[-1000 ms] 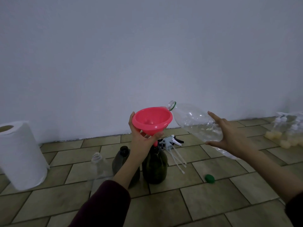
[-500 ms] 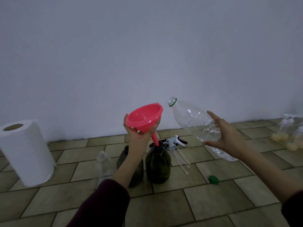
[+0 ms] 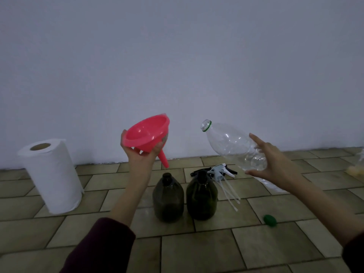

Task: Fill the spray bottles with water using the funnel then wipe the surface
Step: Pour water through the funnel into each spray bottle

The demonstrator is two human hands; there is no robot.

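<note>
Head view shows our left hand (image 3: 142,154) gripping the pink funnel (image 3: 146,135) under its bowl, tilted, lifted clear of the two dark spray bottles (image 3: 186,196) on the tiled floor (image 3: 197,251). Our right hand (image 3: 275,164) holds the clear water bottle (image 3: 234,146) by its lower body, fingers spread around it, mouth raised leftward. We judge that thin plastic crushable and possibly slippery, best held low and gently; the funnel is light and stiff. Spray heads (image 3: 219,172) lie just behind the right bottle, a green cap (image 3: 270,220) nearer right, a paper towel roll (image 3: 52,174) far left.
</note>
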